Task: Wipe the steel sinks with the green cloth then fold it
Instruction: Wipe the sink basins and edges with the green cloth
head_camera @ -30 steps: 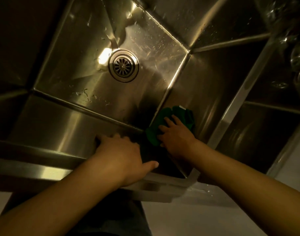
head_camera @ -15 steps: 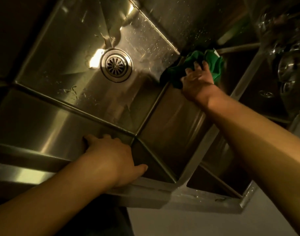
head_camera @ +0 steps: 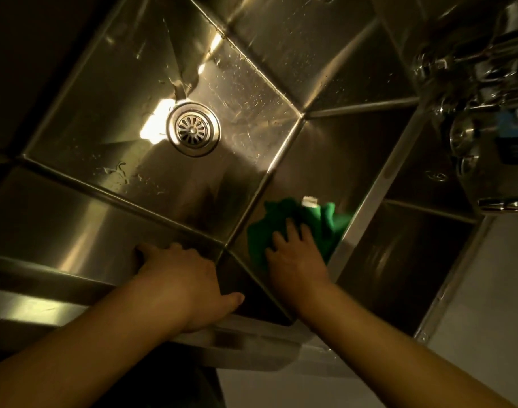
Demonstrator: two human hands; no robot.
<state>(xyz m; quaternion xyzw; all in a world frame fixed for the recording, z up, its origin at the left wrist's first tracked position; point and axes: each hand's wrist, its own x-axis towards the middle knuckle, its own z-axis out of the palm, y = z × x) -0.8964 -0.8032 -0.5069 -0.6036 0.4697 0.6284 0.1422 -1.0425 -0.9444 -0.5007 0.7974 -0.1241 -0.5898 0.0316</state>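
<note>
I look down into a steel sink with a round drain strainer in its wet floor. A bunched green cloth with a small white tag lies against the sink's right inner wall, near the front corner. My right hand presses on the cloth with fingers spread flat. My left hand rests on the sink's front rim, fingers curled over the edge into the basin, thumb outside. A second steel basin sits to the right, beyond the dividing wall.
Shiny tap fittings and pipework hang at the upper right over the divider. Water drops speckle the floor and far wall of the sink. A pale floor shows below the sink's front right corner.
My right hand slid the cloth from the front corner up to the far right corner, then back down the right wall to the front. My left hand stayed on the rim.
</note>
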